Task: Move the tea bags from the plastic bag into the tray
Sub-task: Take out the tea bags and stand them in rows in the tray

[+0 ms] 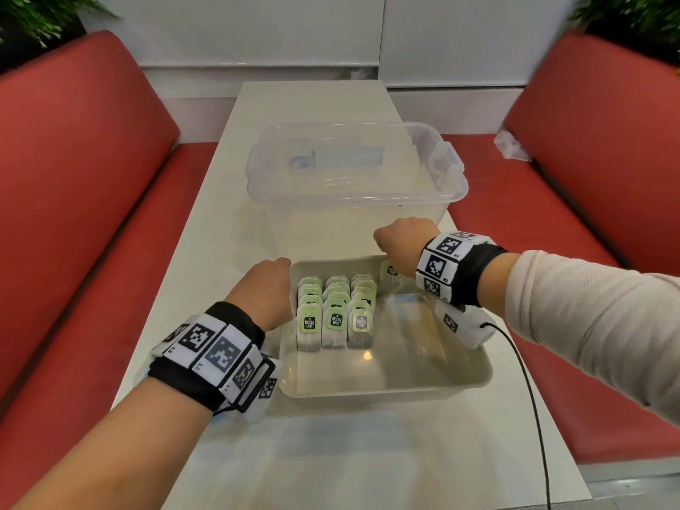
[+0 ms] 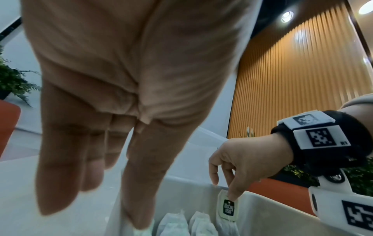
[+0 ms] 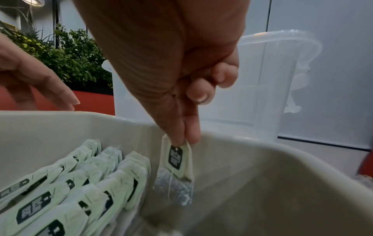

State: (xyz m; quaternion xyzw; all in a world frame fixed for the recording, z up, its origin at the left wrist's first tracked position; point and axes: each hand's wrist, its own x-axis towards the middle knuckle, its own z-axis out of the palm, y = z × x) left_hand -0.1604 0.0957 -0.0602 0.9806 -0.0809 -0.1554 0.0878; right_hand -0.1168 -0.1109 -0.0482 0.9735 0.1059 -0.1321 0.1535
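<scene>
A beige tray point(image 1: 386, 384) sits on the table near me. Three rows of tea bags point(image 1: 336, 314) with green tags stand in its far left part. My right hand point(image 3: 181, 140) pinches the top of one more tea bag point(image 3: 175, 167) between thumb and finger. That bag hangs upright just right of the rows, near the tray's far wall point(image 2: 262, 206). My left hand point(image 1: 265, 285) hovers at the tray's far left corner, its fingers point(image 2: 66, 159) straight and pointing down, holding nothing. Its thumb reaches down inside the left wall by the left row.
A clear lidless storage bin point(image 1: 353, 185) stands right behind the tray. Red bench seats point(image 1: 92, 215) flank the narrow white table point(image 1: 331, 454). A crumpled clear plastic bag point(image 1: 509, 145) lies on the right seat. A black cable point(image 1: 530, 399) trails from my right wrist.
</scene>
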